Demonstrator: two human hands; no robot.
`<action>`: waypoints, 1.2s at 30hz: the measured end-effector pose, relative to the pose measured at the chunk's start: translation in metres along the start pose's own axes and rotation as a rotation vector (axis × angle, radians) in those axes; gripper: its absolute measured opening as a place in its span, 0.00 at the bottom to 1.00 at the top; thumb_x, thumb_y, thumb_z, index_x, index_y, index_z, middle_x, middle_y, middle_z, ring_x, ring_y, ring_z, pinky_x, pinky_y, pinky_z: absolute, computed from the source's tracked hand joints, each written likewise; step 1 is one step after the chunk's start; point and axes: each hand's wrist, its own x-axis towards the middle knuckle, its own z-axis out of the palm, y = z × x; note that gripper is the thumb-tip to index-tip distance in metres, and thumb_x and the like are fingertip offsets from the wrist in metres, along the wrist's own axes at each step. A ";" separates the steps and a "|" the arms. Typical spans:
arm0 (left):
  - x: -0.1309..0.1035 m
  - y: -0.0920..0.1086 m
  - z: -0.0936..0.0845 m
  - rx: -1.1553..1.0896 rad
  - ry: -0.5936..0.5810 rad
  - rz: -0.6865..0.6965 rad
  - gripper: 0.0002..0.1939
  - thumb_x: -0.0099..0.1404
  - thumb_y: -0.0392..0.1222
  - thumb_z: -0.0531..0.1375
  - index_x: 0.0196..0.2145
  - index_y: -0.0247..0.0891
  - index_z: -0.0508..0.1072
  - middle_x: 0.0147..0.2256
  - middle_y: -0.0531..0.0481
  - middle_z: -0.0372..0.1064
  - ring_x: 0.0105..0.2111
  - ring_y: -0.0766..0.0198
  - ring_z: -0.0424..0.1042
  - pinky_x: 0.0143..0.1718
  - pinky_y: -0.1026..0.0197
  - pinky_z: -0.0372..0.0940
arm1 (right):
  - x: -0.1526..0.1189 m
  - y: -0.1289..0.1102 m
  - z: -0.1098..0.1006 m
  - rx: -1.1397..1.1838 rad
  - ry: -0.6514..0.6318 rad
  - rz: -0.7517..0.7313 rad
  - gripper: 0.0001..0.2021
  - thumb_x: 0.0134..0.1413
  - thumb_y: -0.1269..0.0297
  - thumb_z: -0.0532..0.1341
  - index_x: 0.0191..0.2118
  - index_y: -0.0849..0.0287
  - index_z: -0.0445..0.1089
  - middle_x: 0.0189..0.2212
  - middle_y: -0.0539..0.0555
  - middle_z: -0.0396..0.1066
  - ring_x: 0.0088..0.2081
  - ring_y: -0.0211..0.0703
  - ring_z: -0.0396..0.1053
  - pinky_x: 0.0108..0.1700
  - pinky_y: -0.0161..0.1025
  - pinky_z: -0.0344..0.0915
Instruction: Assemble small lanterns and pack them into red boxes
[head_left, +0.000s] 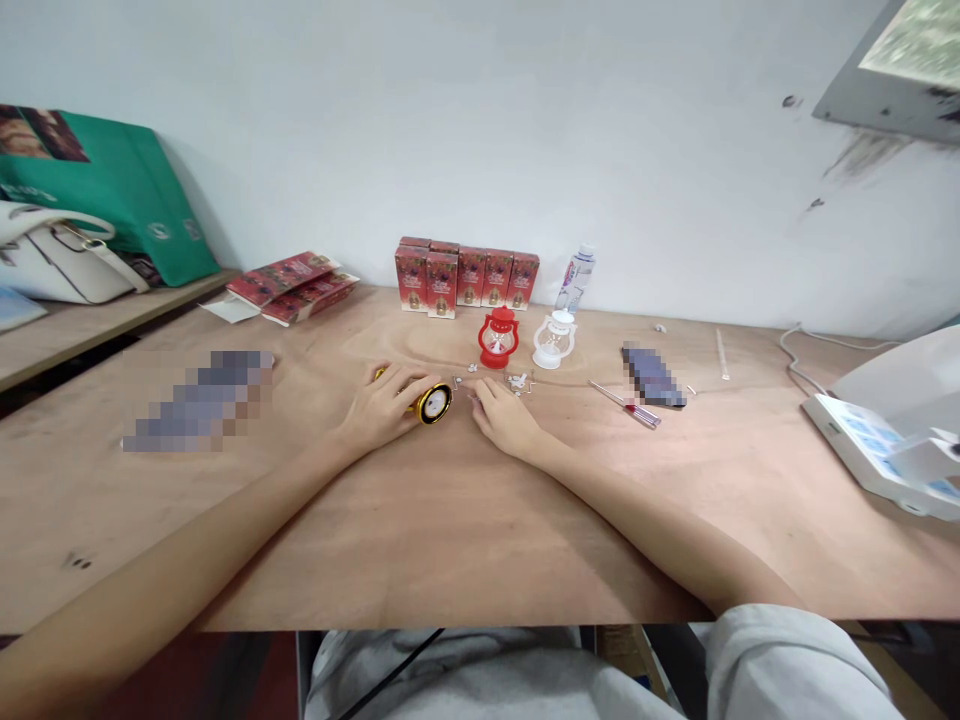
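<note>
Wall-side boxes [471,277] are partly overlapped by one another. In the head view, the gold lantern [433,403], lying on the table [450,520], is clasped and partly covered by the left hand [386,408]; whether anything is pinched by the right hand [504,415] cannot be told.

boxes [471,278] stand behind two small lanterns [499,340].

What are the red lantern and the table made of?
The red lantern looks like glossy plastic with a clear middle, maybe plastic or glass, since you can see through it. The table seems to be smooth, dull wood, with faint swirly grain.
</note>
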 end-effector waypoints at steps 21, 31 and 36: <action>0.000 -0.001 0.000 0.023 0.023 0.008 0.14 0.62 0.41 0.56 0.47 0.41 0.67 0.40 0.46 0.73 0.40 0.60 0.71 0.44 0.55 0.54 | -0.003 0.006 0.008 0.081 0.119 -0.027 0.23 0.50 0.82 0.46 0.52 0.61 0.60 0.48 0.61 0.60 0.52 0.46 0.62 0.49 0.43 0.68; 0.001 -0.001 -0.001 0.030 -0.003 -0.020 0.13 0.63 0.41 0.55 0.45 0.39 0.68 0.39 0.46 0.73 0.39 0.60 0.71 0.44 0.55 0.54 | -0.002 0.003 0.004 0.027 0.215 -0.126 0.09 0.61 0.65 0.51 0.40 0.60 0.67 0.35 0.57 0.69 0.38 0.43 0.68 0.42 0.39 0.66; 0.002 0.001 -0.001 0.027 0.005 -0.035 0.13 0.63 0.43 0.55 0.45 0.38 0.68 0.38 0.45 0.73 0.38 0.60 0.71 0.44 0.54 0.54 | -0.003 -0.001 0.000 -0.001 0.200 -0.124 0.11 0.62 0.63 0.49 0.34 0.61 0.66 0.29 0.55 0.70 0.32 0.41 0.66 0.37 0.37 0.64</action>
